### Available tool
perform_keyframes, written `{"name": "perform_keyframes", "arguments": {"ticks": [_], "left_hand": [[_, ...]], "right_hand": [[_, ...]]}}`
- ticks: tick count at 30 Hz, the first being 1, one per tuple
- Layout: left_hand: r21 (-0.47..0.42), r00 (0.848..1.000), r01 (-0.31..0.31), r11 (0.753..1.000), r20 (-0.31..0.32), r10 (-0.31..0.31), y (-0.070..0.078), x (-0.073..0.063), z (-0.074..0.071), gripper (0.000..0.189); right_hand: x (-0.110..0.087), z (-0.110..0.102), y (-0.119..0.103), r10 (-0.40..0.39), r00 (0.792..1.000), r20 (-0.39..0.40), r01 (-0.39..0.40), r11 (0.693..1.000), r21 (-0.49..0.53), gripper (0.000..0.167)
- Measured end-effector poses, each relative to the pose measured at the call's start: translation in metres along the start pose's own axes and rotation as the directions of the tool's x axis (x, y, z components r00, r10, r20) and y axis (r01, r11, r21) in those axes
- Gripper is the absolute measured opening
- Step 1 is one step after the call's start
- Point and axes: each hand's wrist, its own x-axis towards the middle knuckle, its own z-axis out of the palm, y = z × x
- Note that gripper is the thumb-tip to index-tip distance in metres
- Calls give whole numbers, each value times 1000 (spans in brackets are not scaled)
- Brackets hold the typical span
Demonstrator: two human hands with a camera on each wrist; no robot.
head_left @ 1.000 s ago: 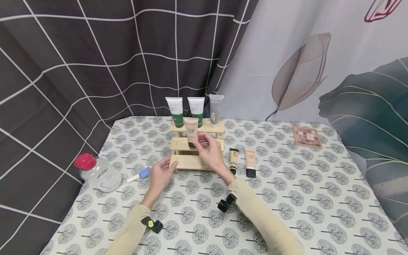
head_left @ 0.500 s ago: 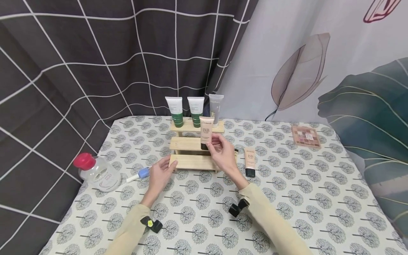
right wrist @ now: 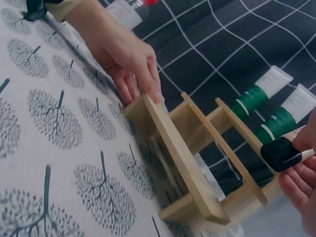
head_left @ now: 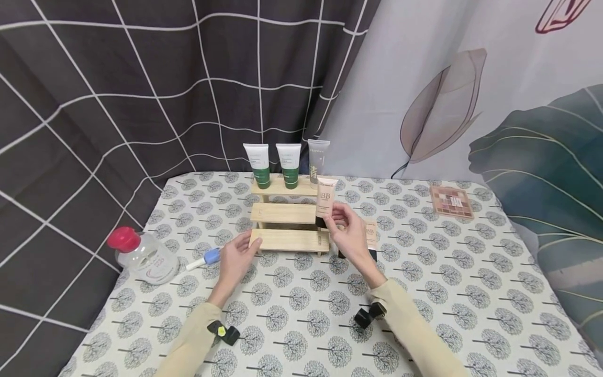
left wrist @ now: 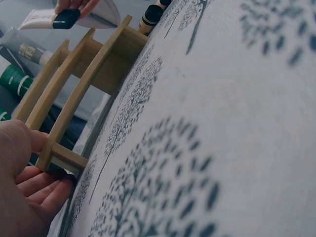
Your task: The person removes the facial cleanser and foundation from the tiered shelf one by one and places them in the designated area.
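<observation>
In the head view a three-step wooden stand (head_left: 288,241) sits on the table. My left hand (head_left: 237,257) grips the left end of its lowest step, thumb on top and fingers underneath, as the left wrist view also shows. With my right hand (head_left: 350,233) I pinch a pink BB cream tube (head_left: 326,198) upright near its black cap (right wrist: 280,154), over the right end of the middle step. On the top step stand two white-and-green tubes (head_left: 256,163) and a grey tube (head_left: 319,159), whose lower part is hidden behind the BB cream.
Right of the stand, a second BB cream tube (head_left: 371,230) lies partly hidden behind my right hand. Farther right is an eyeshadow palette (head_left: 451,202). A clear bottle with a red cap (head_left: 152,259) and a blue-and-white pen-like item (head_left: 212,256) are at left.
My right hand has carried the BB cream tube rightward, from in front of the green tubes to the stand's right end. My left hand keeps its grip on the stand.
</observation>
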Motion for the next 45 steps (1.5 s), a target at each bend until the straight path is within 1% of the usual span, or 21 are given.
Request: {"name": "perform_keyframes", "arguments": {"ticks": [5, 12, 15, 20, 26, 33, 37, 42, 45], "left_hand": [[2, 1000, 12, 1000, 2, -12, -1, -1, 0, 51], [-10, 1000, -16, 1000, -9, 16, 1, -1, 0, 49], [-13, 1000, -15, 1000, -10, 15, 2, -1, 0, 49], [-20, 1000, 16, 1000, 5, -16, 2, -2, -1, 50], [-25, 999, 34, 999, 16, -34, 1, -2, -1, 51], [-12, 1000, 15, 1000, 13, -15, 1, -2, 0, 50], [-6, 1000, 13, 1000, 11, -13, 1, -2, 0, 50], [-17, 1000, 11, 1000, 11, -11, 1, -3, 1, 51], [-16, 1000, 18, 1000, 12, -17, 1, -2, 0, 51]], "right_hand": [[-3, -10, 5, 22, 1000, 10, -22, 1000, 4, 40], [-8, -28, 12, 24, 1000, -5, -24, 1000, -9, 37], [-11, -37, 14, 33, 999, -23, -34, 999, -5, 37], [-14, -48, 17, 41, 998, -54, -41, 999, 3, 37], [-18, -62, 23, 82, 994, -71, -83, 996, -18, 38], [-25, -79, 33, 102, 986, -129, -107, 994, -33, 36], [-30, -88, 38, 133, 979, -156, -142, 988, -54, 37], [-35, -98, 42, 197, 969, -150, -211, 974, -81, 40], [-38, -105, 46, 221, 963, -153, -239, 965, -108, 41]]}}
